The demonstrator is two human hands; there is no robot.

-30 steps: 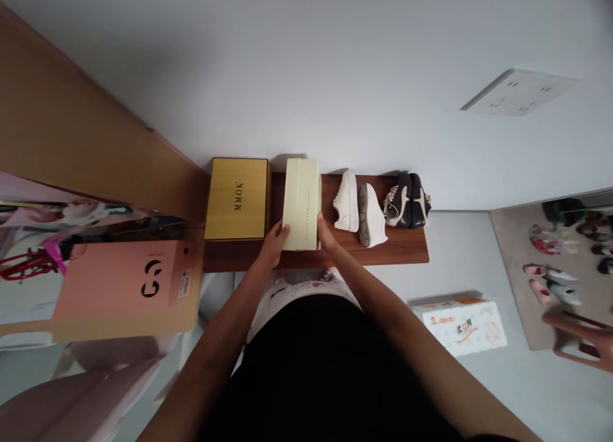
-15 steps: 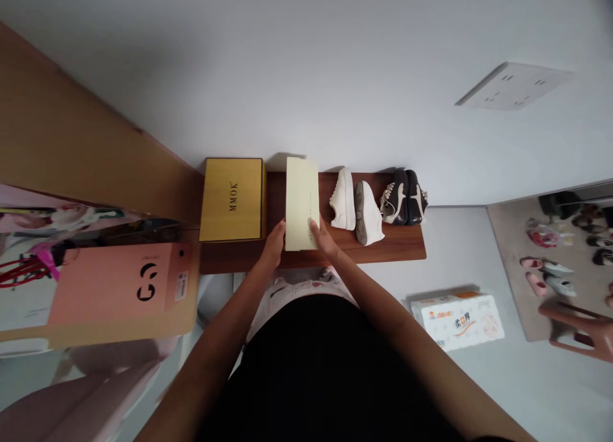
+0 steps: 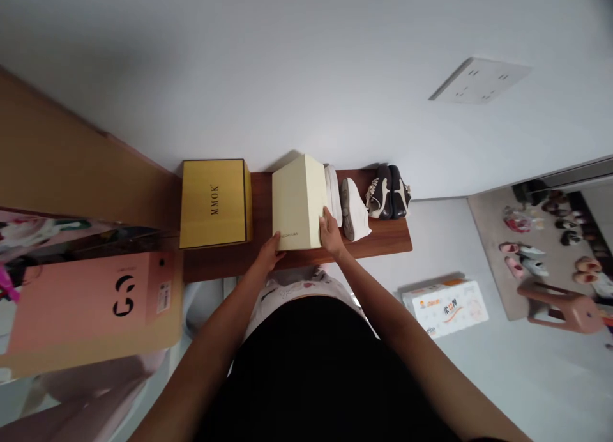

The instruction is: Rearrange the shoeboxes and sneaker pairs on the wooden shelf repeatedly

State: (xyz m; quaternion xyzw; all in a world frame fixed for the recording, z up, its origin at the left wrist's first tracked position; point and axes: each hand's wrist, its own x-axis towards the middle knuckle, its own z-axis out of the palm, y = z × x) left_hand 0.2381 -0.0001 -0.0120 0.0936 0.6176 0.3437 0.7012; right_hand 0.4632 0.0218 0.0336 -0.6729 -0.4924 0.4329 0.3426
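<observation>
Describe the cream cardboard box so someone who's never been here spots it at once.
Find the reddish-brown wooden shelf along the pale wall. Between the yellow, black-edged cardboard box and the white shoes, look for the cream cardboard box held by the left hand and right hand. Its cream colour and smaller lettering set it apart from the yellow box.

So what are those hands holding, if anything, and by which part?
The cream box, between both hands: the left hand at its near left corner, the right hand on its right side, towards the near end.
</observation>
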